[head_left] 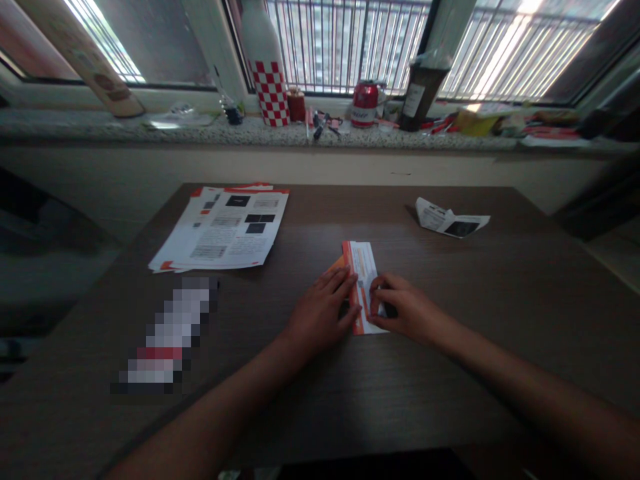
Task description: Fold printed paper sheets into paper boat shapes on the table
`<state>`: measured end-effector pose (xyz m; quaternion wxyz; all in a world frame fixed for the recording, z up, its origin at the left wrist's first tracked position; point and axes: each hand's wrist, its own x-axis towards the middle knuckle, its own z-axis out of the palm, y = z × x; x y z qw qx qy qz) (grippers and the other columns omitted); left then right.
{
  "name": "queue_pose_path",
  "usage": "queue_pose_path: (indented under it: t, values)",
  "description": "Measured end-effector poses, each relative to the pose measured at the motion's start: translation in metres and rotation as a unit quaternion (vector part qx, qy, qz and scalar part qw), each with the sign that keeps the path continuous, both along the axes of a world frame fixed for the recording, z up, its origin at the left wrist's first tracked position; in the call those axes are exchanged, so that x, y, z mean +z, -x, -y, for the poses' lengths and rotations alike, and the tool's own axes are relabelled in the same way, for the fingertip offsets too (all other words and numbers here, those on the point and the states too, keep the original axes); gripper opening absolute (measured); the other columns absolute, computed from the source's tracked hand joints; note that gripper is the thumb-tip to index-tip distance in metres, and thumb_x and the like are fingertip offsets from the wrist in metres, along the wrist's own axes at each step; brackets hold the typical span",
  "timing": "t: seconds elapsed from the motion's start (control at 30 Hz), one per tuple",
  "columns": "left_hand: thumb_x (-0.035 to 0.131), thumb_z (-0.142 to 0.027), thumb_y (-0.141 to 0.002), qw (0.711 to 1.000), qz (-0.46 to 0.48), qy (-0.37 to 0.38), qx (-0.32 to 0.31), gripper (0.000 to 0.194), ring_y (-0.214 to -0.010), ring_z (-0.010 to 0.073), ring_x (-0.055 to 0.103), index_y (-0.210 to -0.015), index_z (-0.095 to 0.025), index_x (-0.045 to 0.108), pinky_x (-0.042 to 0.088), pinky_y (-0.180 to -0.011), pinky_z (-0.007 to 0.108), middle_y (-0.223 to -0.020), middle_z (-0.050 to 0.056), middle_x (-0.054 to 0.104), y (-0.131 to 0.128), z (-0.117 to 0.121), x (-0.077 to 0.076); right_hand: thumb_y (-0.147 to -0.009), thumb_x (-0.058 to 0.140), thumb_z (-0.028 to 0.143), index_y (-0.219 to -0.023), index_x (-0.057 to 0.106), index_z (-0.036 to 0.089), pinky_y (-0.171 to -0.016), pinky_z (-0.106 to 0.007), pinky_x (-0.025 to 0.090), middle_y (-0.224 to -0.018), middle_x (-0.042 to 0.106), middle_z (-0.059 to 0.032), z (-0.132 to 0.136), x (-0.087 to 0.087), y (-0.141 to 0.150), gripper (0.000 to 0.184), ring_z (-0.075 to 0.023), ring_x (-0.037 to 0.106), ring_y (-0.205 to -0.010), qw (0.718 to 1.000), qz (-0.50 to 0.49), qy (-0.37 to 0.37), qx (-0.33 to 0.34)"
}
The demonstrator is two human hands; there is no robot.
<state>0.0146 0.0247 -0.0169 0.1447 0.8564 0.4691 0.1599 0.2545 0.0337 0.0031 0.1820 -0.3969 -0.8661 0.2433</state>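
Orange-and-white paper (365,257), folded narrow, lies on the desk (400,400) at the centre of the frame, between the two grips. The left hand (320,308) rests on its left edge, fingers extended and slightly spread. The right hand (404,307) curls at its right side, fingertips touching it; whether they pinch it, I cannot tell.

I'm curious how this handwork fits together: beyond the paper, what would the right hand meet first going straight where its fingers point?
Probably the left hand, at the opposite edge of the folded paper from the right hand; one view leaves their exact heights unclear.
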Motion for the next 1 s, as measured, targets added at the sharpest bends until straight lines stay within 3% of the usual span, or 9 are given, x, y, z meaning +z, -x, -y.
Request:
queue_pose_path:
  t: [0.13, 0.23, 0.4, 0.57, 0.83, 1.0]
  values:
    - [0.054, -0.045, -0.105, 1.0, 0.004, 0.0, 0.001, 0.058, -0.158, 0.0285, 0.032, -0.157, -0.022, 0.045, 0.032, -0.127, 0.049, -0.167, 0.011, 0.042, 0.001, 0.001, 0.001, -0.083, 0.081, 0.02, -0.089, 0.073, 0.024, -0.098, -0.045, 0.053, -0.121, 0.065, -0.009, 0.012, 0.005, -0.001, 0.011, -0.0282, 0.062, -0.114, 1.0, 0.025, -0.005, 0.008]
    - [0.053, -0.045, -0.105, 1.0, -0.003, -0.002, 0.001, 0.059, -0.157, 0.0283, 0.033, -0.157, -0.02, 0.045, 0.032, -0.127, 0.048, -0.167, 0.012, 0.042, 0.001, 0.001, 0.001, -0.078, 0.086, 0.023, -0.098, 0.073, 0.025, -0.101, -0.048, 0.053, -0.127, 0.064, -0.0099, 0.018, 0.007, -0.004, 0.024, -0.0309, 0.06, -0.12, 1.0, 0.026, -0.011, 0.008]
    - [0.052, -0.047, -0.105, 1.0, -0.008, -0.006, -0.002, 0.059, -0.156, 0.0279, 0.034, -0.157, -0.019, 0.046, 0.03, -0.128, 0.046, -0.167, 0.011, 0.042, 0.001, 0.001, 0.0, -0.09, 0.078, 0.025, -0.113, 0.071, 0.027, -0.105, -0.047, 0.052, -0.13, 0.064, -0.0088, 0.021, 0.01, -0.01, 0.024, -0.0291, 0.058, -0.125, 0.999, 0.01, -0.013, 0.032]
    - [0.05, -0.047, -0.106, 1.0, 0.0, -0.009, -0.001, 0.058, -0.158, 0.0279, 0.032, -0.158, -0.022, 0.044, 0.029, -0.129, 0.048, -0.167, 0.01, 0.041, 0.002, 0.001, -0.003, -0.1, 0.067, 0.028, -0.138, 0.066, 0.032, -0.107, -0.054, 0.052, -0.145, 0.061, -0.0104, 0.025, 0.006, -0.018, 0.038, -0.0313, 0.056, -0.132, 0.993, 0.053, -0.077, 0.078]
    - [0.052, -0.043, -0.105, 1.0, -0.003, -0.002, 0.003, 0.057, -0.157, 0.0277, 0.034, -0.157, -0.022, 0.045, 0.029, -0.129, 0.047, -0.166, 0.011, 0.043, 0.001, 0.002, 0.0, -0.105, 0.061, 0.034, -0.153, 0.055, 0.03, -0.114, -0.058, 0.047, -0.155, 0.058, -0.0087, 0.042, 0.001, -0.028, 0.049, -0.0321, 0.056, -0.139, 0.977, 0.132, -0.113, 0.126]
    - [0.053, -0.043, -0.105, 1.0, -0.007, -0.002, 0.003, 0.058, -0.156, 0.028, 0.035, -0.156, -0.019, 0.045, 0.028, -0.129, 0.046, -0.166, 0.012, 0.043, 0.001, 0.002, 0.0, -0.104, 0.063, 0.036, -0.161, 0.041, 0.036, -0.12, -0.058, 0.041, -0.166, 0.045, -0.0064, 0.046, 0.0, -0.034, 0.062, -0.0304, 0.048, -0.149, 0.975, 0.134, -0.096, 0.149]
